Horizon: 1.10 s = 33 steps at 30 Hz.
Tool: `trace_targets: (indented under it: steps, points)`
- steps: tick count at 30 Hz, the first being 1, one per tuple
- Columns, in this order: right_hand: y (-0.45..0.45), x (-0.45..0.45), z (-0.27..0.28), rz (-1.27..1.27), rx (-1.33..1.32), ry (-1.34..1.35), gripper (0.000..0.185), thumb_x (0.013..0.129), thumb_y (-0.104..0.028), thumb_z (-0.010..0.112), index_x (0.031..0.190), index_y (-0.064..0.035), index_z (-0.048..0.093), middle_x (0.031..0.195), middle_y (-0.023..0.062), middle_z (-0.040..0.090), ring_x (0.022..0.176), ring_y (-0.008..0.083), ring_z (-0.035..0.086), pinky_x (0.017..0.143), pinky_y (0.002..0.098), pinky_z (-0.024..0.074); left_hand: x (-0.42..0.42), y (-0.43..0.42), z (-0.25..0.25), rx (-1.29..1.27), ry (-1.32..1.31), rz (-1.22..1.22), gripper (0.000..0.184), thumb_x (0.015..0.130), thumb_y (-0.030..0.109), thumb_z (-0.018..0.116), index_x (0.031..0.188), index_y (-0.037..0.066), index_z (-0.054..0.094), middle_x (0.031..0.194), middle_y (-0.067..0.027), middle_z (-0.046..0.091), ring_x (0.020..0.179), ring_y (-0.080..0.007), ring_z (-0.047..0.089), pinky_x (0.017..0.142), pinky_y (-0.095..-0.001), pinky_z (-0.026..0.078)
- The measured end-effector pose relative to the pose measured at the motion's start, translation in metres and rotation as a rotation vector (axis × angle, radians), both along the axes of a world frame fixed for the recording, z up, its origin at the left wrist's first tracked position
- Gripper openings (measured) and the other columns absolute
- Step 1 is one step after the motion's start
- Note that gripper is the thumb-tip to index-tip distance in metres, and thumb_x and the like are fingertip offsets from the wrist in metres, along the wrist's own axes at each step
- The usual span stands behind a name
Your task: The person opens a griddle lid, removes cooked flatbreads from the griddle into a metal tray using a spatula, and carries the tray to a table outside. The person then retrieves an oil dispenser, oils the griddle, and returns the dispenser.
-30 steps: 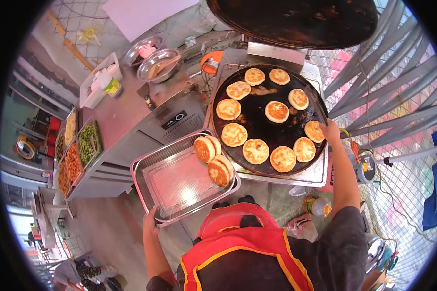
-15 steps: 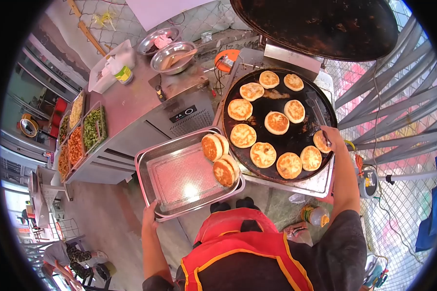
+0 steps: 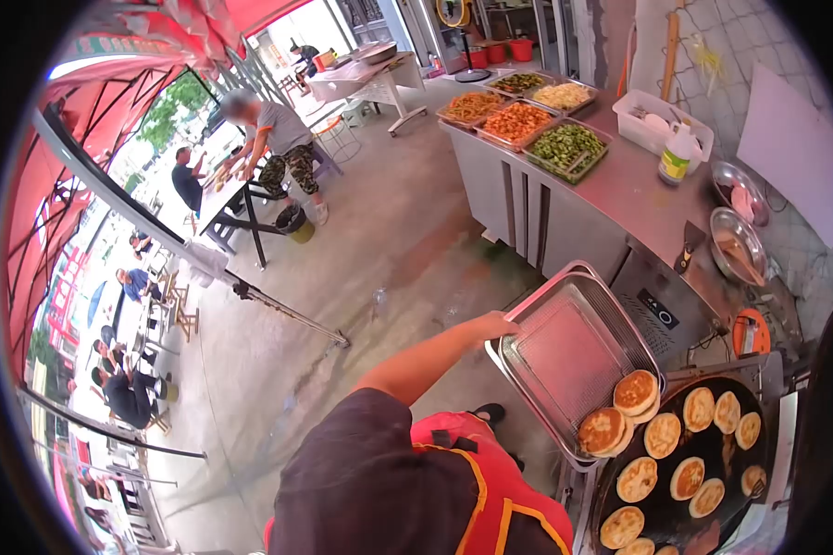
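Left hand grips a metal tray at ten o'clock; browned flatbreads fill five o'clock. Right hand, at the griddle: grip unclear.

Around our steel counter
We see a bottle beside a white tub, trays of chopped vegetables and, farther off, a person in camouflage trousers near what seems a bucket.

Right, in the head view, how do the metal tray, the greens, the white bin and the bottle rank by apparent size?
1. Metal tray
2. Greens and white bin, too alike to rank
3. Bottle
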State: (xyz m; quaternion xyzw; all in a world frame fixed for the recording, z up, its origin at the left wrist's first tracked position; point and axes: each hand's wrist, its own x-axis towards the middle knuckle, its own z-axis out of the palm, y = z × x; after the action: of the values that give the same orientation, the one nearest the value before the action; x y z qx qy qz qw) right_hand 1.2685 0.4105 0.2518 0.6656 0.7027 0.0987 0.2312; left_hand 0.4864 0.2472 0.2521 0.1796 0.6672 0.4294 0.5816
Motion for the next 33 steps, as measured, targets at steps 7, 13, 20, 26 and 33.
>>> trace_targets:
  steps: [7, 13, 20, 26, 33]
  points:
    - [-0.035, -0.031, 0.031, -0.12, 0.225, 0.158, 0.062, 0.081, -0.045, 0.053, 0.123, 0.0004, 0.046, 0.118, 0.0183, 0.054, 0.101, 0.0312, 0.056, 0.082, 0.0394, 0.0468, -0.001, -0.005, 0.008, -0.059, 0.04, -0.002, 0.034, 0.08, 0.017, 0.061, 0.109, -0.001, 0.058, 0.093, -0.0075, 0.062, 0.079, -0.0153, 0.059, 0.068, -0.0293, 0.049]
    - [-0.12, -0.137, 0.101, -0.339, 0.174, 0.353, 0.057, 0.083, -0.045, 0.054, 0.116, 0.0015, 0.052, 0.112, 0.0214, 0.056, 0.095, 0.0348, 0.057, 0.079, 0.0416, 0.0472, -0.016, -0.012, -0.022, -0.08, 0.051, 0.009, 0.035, 0.08, 0.019, 0.061, 0.109, -0.002, 0.057, 0.094, -0.0086, 0.062, 0.082, -0.0163, 0.059, 0.071, -0.0303, 0.048]
    - [-0.194, -0.178, 0.047, 0.011, 0.634, 0.492, 0.054, 0.084, -0.04, 0.058, 0.115, 0.0041, 0.048, 0.107, 0.0262, 0.055, 0.098, 0.0378, 0.055, 0.074, 0.04, 0.0491, -0.014, -0.012, -0.022, -0.067, 0.11, -0.005, 0.04, 0.081, 0.023, 0.06, 0.114, 0.0, 0.055, 0.101, -0.0099, 0.059, 0.091, -0.0184, 0.054, 0.08, -0.0326, 0.042]
    - [-0.227, -0.299, 0.082, -0.032, 0.517, 0.719, 0.048, 0.087, -0.034, 0.056, 0.115, 0.0037, 0.048, 0.108, 0.0242, 0.055, 0.097, 0.0355, 0.055, 0.078, 0.041, 0.0465, -0.022, -0.01, -0.027, 0.02, 0.122, -0.008, 0.044, 0.081, 0.024, 0.061, 0.115, -0.003, 0.054, 0.101, -0.0121, 0.059, 0.092, -0.0193, 0.053, 0.08, -0.033, 0.042]
    - [-0.21, -0.382, 0.096, -0.104, 0.265, 0.993, 0.041, 0.087, -0.012, 0.051, 0.123, 0.0049, 0.041, 0.108, 0.0214, 0.054, 0.097, 0.0308, 0.056, 0.083, 0.0344, 0.044, -0.028, -0.011, -0.04, 0.054, 0.065, -0.031, 0.05, 0.078, 0.023, 0.064, 0.114, -0.009, 0.05, 0.108, -0.0198, 0.058, 0.1, -0.0249, 0.054, 0.086, -0.0342, 0.041]
